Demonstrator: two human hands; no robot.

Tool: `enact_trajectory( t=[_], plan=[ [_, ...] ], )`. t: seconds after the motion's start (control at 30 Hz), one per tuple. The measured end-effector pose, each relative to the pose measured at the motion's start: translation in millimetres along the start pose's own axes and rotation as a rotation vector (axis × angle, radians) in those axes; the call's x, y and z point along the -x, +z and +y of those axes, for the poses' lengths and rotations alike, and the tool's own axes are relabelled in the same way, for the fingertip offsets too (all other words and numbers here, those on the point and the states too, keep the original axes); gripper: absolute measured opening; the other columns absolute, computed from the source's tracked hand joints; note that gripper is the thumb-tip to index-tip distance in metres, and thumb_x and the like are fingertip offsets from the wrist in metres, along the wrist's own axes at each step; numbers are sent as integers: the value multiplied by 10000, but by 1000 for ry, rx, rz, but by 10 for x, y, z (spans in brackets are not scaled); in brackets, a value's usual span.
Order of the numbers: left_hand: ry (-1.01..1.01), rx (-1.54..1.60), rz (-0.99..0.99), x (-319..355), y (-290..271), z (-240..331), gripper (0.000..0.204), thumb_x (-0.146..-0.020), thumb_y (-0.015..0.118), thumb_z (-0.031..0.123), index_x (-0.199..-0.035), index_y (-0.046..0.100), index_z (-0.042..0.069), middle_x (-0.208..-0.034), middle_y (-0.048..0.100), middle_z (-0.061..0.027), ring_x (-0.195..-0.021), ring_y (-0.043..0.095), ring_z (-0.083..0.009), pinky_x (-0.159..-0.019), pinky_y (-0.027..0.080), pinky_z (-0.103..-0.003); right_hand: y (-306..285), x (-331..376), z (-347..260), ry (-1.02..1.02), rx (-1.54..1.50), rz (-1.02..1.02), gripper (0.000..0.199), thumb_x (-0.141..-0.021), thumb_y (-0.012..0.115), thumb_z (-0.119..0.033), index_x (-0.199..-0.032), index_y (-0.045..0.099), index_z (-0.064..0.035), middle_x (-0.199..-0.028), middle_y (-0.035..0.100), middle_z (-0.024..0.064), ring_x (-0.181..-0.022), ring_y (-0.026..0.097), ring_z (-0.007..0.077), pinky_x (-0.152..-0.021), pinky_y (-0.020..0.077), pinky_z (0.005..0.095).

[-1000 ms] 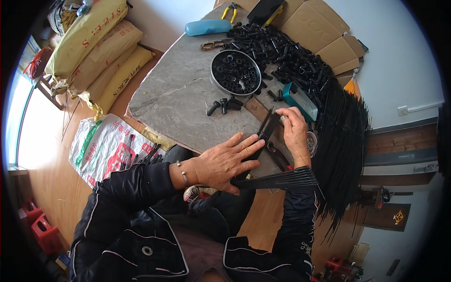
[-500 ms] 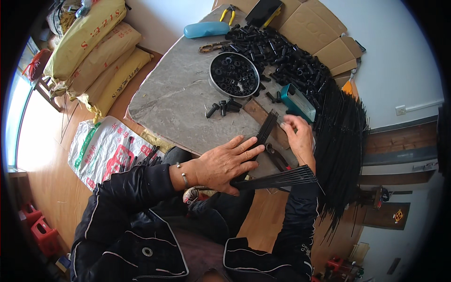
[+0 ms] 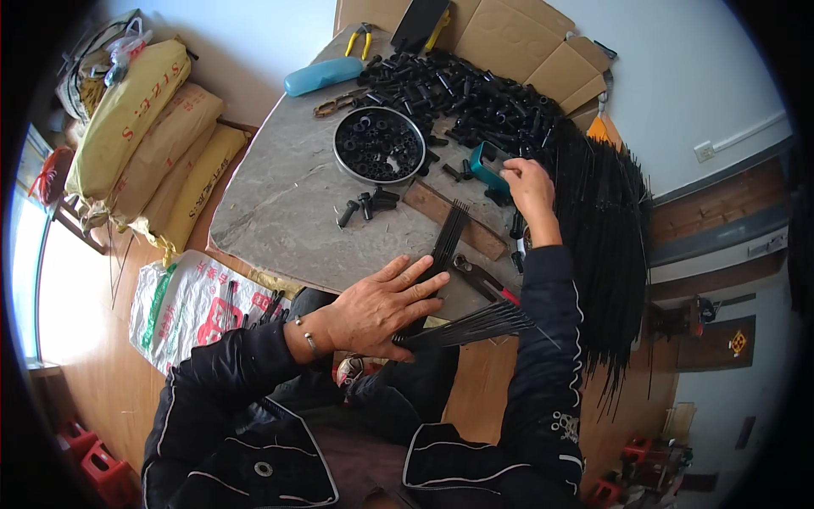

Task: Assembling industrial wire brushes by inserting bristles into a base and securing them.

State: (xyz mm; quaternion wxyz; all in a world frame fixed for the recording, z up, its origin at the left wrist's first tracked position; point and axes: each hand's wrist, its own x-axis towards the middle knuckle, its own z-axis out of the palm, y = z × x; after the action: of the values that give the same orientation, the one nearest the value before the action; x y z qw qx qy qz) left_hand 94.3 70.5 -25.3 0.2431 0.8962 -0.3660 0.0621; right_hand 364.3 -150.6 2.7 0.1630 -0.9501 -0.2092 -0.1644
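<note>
My left hand (image 3: 381,307) lies flat with its fingers spread over thin black rods (image 3: 452,227). One end of the rods points toward a brown bar (image 3: 480,232); more rod ends fan out below the hand toward my right sleeve. My right hand (image 3: 532,191) is at a small teal open-topped box (image 3: 478,163), its thumb and fingertips bent together at the rim; what they hold is hidden. Pliers (image 3: 476,273) with a red handle lie between my hands. A round tin (image 3: 338,151) of small black rings stands beyond them.
Black tubular parts (image 3: 458,89) are heaped at the back, and a dense bundle of long black rods (image 3: 598,254) hangs over the right edge. A light-blue case (image 3: 322,76) and yellow-handled pliers (image 3: 361,38) lie far left. Stacked sacks (image 3: 161,144) stand on the floor.
My right hand has moved away from me, from beside the brown bar to the teal box. My left hand stays on the rods. The whole view has shifted slightly.
</note>
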Motion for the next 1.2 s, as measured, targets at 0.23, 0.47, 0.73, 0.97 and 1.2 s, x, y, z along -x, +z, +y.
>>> enact_trajectory(
  t=[0.23,0.47,0.73,0.97,1.2],
  plan=[
    [-4,41,-30,27,8,-31,861,-659,727,551,-1357,489,105,-1542,290,-102,-1454,165,-339,-1176,136,-495,67,-145,-19,8,97,-181,142,-812,630,-227,-847,703,-110,-913,693,102,-915,639,328,-775,460,443],
    [18,5,-33,-10,1,-28,859,-679,710,601,-1348,502,104,-1534,301,-87,-1449,181,-319,-1171,156,-487,-131,-104,31,-193,175,94,116,-836,619,-200,-802,654,-95,-860,666,110,-858,631,334,-760,453,449],
    [-1,6,-28,24,-10,-34,851,-671,719,597,-1337,514,108,-1528,313,-87,-1446,188,-320,-1172,164,-481,-278,753,-420,-231,-349,-229,123,-862,609,-54,-962,664,-9,-870,671,102,-793,635,181,-716,481,281],
    [2,20,-6,24,21,-39,846,-665,725,591,-1332,518,112,-1521,325,-86,-1442,202,-321,-1171,169,-480,-211,734,-442,-131,-387,-302,129,-860,603,-84,-950,677,-29,-870,661,105,-788,638,253,-709,484,332],
    [3,33,2,20,21,-36,836,-656,738,578,-1318,530,113,-1518,332,-82,-1441,207,-320,-1168,175,-479,-154,734,-471,-48,-470,-292,114,-870,600,-24,-958,656,20,-837,668,78,-749,595,119,-695,465,260]
  ],
)
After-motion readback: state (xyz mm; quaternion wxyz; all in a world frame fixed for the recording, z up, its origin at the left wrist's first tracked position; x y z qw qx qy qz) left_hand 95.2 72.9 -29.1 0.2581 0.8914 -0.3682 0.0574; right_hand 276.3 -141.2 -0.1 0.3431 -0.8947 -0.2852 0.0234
